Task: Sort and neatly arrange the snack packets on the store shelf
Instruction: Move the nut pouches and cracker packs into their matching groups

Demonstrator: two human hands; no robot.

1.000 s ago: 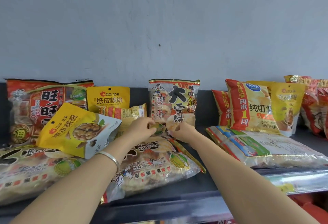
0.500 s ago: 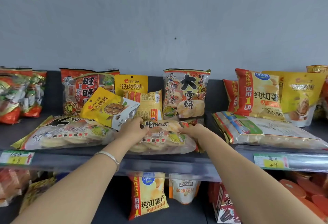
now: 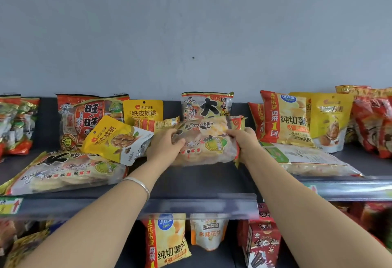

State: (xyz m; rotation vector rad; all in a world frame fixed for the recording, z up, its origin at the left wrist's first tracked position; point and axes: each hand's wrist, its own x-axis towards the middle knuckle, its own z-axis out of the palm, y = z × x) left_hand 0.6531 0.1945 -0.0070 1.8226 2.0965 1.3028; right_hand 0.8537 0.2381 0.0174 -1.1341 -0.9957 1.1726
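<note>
Just before the upright cracker packet, your left hand and right hand grip the cracker bag, now raised off the shelf (was flat, can stand next).

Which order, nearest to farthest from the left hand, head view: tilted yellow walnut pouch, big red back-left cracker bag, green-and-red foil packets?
1. Tilted yellow walnut pouch, just left of the left hand gripping the clear cracker bag.
2. Big red cracker bag, back left, behind the pouch.
3. Green-and-red foil packets, far left edge.
</note>
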